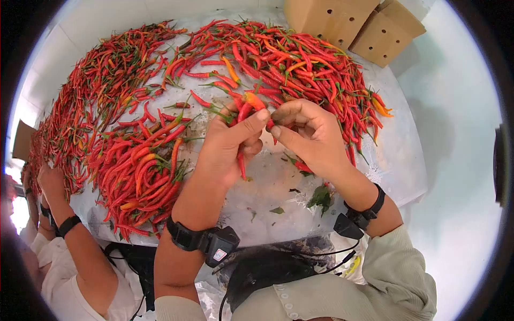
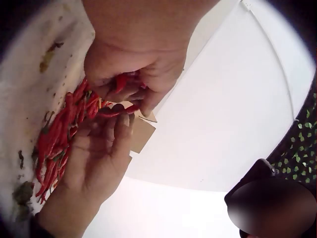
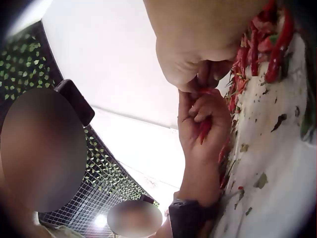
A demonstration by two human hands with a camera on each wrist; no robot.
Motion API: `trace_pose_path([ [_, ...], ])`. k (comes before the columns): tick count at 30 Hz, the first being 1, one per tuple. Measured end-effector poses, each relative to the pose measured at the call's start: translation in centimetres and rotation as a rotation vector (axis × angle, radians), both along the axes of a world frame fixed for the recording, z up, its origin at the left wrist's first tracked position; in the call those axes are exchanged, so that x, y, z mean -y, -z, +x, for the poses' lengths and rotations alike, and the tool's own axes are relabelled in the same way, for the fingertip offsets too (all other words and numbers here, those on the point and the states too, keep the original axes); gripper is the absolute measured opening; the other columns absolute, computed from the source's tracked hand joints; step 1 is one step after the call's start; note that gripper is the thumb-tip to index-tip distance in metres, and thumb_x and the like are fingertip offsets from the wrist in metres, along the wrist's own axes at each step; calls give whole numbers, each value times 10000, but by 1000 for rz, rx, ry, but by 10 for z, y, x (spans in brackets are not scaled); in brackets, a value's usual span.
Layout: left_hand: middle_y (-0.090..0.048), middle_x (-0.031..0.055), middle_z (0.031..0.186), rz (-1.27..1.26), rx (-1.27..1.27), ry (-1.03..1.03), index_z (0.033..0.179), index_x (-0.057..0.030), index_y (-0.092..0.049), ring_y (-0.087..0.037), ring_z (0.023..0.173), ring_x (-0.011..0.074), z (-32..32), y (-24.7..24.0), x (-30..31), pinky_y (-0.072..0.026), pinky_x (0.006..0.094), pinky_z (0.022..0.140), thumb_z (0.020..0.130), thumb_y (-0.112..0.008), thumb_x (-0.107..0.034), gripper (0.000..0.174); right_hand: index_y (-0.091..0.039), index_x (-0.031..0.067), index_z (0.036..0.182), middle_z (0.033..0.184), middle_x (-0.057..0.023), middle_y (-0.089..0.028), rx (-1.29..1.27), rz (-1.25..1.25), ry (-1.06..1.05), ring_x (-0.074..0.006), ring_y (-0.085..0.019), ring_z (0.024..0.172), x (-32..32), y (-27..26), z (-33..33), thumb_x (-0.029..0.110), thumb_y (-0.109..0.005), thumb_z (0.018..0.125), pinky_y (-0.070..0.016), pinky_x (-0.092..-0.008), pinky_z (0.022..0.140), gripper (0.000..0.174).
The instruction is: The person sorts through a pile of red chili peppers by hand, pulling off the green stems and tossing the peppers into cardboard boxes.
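My left hand (image 1: pixel 227 142) is curled round several red chili peppers (image 1: pixel 241 160), with an orange-red one (image 1: pixel 254 101) at the top by the thumb. The fingers and thumb of my right hand (image 1: pixel 316 136) pinch a red pepper beside it. In the left wrist view, the left hand (image 2: pixel 133 64) and the right hand (image 2: pixel 96 158) meet at a red pepper (image 2: pixel 116 113). A red pepper tip (image 3: pixel 204 130) shows out of the left hand (image 3: pixel 203 124) in the right wrist view, below the right hand (image 3: pixel 198 54).
Heaps of red peppers (image 1: pixel 139 171) cover the left and back of the plastic-covered table (image 1: pixel 278 214). Cardboard boxes (image 1: pixel 385 35) stand at the back right. A green leaf (image 1: pixel 320 199) lies near the front. Another person's arm (image 1: pixel 88 251) reaches in at the left.
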State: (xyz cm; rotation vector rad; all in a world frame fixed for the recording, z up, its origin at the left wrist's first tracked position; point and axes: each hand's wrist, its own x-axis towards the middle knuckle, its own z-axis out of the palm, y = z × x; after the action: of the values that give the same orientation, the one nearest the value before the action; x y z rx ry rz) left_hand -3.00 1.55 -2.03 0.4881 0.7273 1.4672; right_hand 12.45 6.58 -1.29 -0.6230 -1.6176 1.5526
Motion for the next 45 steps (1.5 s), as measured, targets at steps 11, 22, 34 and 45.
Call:
trace_pose_path([
  [11, -505, -30, 710, -89, -191, -141, 896, -91, -536, -428, 542, 42, -1, -1, 0, -307, 180, 403, 841, -644, -143, 132, -641, 17, 909, 795, -78, -647, 468, 428, 146, -131, -613, 714, -16, -23, 27, 93, -645, 771, -474, -267, 642, 158],
  [22, -561, -14, 708, -132, 28, -5, 878, -95, -582, -491, 537, 63, -4, -1, -2, -357, 194, 435, 854, -628, -176, 96, -634, 14, 856, 762, -94, -610, 973, 715, 71, -204, -594, 699, -40, -22, 61, 118, -723, 685, -466, -311, 652, 219],
  [34, -544, -24, 664, -190, 49, 18, 821, -108, -573, -466, 498, 62, -13, 11, -7, -349, 202, 403, 848, -651, -225, 143, -606, 11, 963, 813, -57, -631, 642, 642, 190, -151, -584, 718, -39, -18, 48, 88, -706, 747, -466, -281, 681, 250],
  [45, -624, 12, 837, -97, -288, 2, 973, -72, -564, -595, 718, 99, 7, 1, -1, -458, 221, 579, 870, -627, -270, 233, -609, 4, 925, 819, 1, -613, 8, 38, 28, -50, -556, 748, -23, 8, 9, 145, -687, 821, -449, -203, 663, 192],
])
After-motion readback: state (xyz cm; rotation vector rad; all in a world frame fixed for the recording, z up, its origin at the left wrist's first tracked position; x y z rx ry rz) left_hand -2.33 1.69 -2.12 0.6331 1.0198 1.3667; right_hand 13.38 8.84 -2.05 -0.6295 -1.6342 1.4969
